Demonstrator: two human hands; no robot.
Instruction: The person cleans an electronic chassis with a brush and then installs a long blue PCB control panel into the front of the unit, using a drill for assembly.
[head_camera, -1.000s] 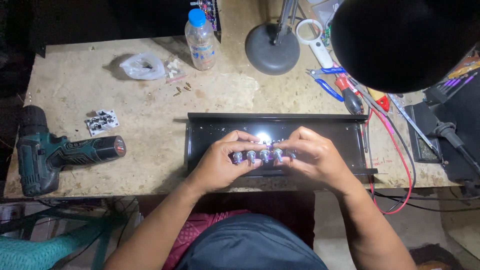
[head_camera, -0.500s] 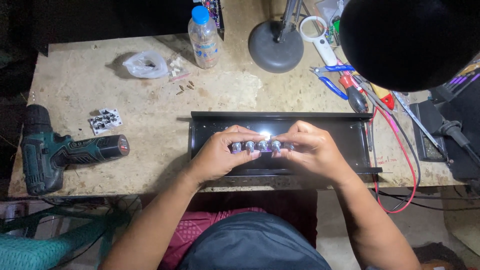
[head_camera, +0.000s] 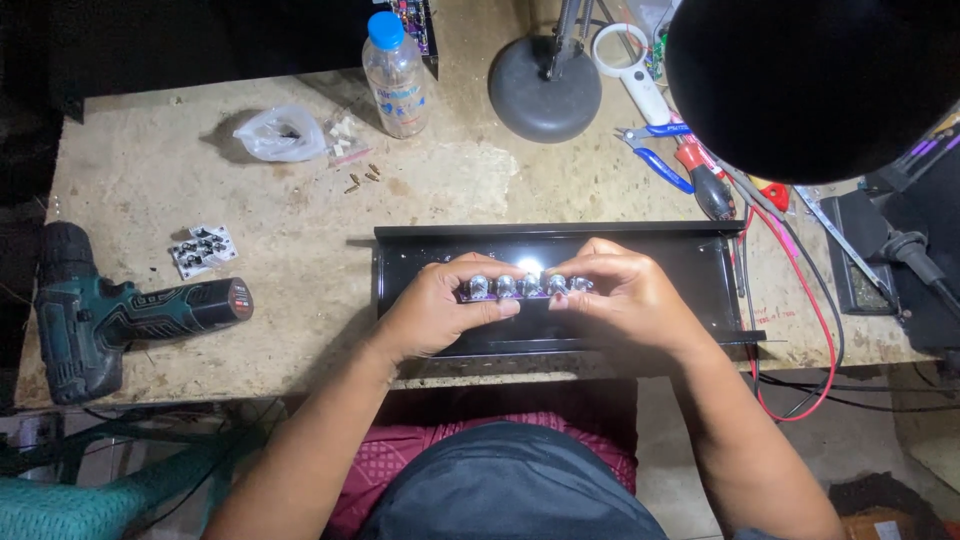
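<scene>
- Far left, a green drill (head_camera: 110, 318) lies on the worn wooden bench (head_camera: 200, 200), a small white board (head_camera: 203, 249) just above it.
- Left hand (head_camera: 440, 305), fingers curled, pinches one end of the knob strip (head_camera: 525, 287).
- That strip: purple, narrow, a row of silvery knobs, held over the black panel (head_camera: 700, 270) at the bench's front edge.
- Right hand (head_camera: 625, 295) grips the other end, fingers closed on it.
- Behind: bag (head_camera: 280, 133), bottle (head_camera: 397, 75), lamp base (head_camera: 545, 88), pliers (head_camera: 660, 150).
- Dark room, one bright glare on the panel.

Bare forearms; dark shirt; magenta patterned lap cloth
</scene>
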